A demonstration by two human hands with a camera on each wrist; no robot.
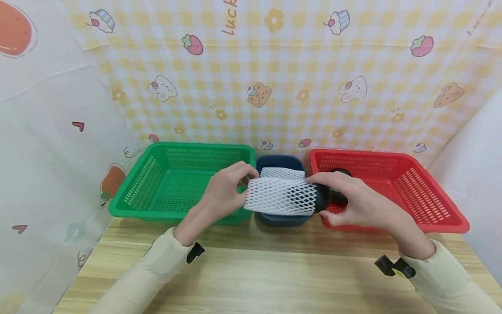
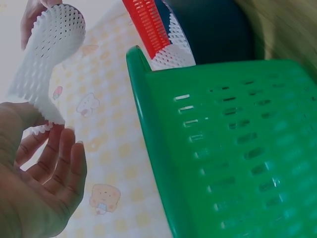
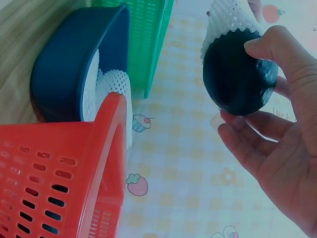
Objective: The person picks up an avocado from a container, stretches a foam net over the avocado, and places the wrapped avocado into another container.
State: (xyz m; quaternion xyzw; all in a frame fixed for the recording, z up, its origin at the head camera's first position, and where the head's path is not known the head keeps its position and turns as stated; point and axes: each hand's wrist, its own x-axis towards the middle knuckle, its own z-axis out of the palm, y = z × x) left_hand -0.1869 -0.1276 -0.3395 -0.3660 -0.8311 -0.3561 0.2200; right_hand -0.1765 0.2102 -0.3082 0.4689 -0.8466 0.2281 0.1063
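Between my hands, above the dark blue bin (image 1: 283,221), is a white foam net sleeve (image 1: 274,197) with a dark avocado (image 1: 323,198) partly inside its right end. My left hand (image 1: 226,188) pinches the sleeve's left end between thumb and fingers. On the other side, my right hand (image 1: 362,200) grips the avocado, thumb on one side and fingers on the other. In the right wrist view, the avocado's (image 3: 233,74) rounded end sticks out of the net. The left wrist view shows the sleeve (image 2: 52,44) bulging at its far end and narrow near my left fingers.
More white foam nets (image 1: 283,172) lie in the blue bin. To the left stands a green basket (image 1: 157,213); to the right, a red basket (image 1: 443,226) holds dark fruit (image 1: 342,172) near my right hand. A patterned cloth (image 1: 302,113) hangs behind the wooden table (image 1: 251,279).
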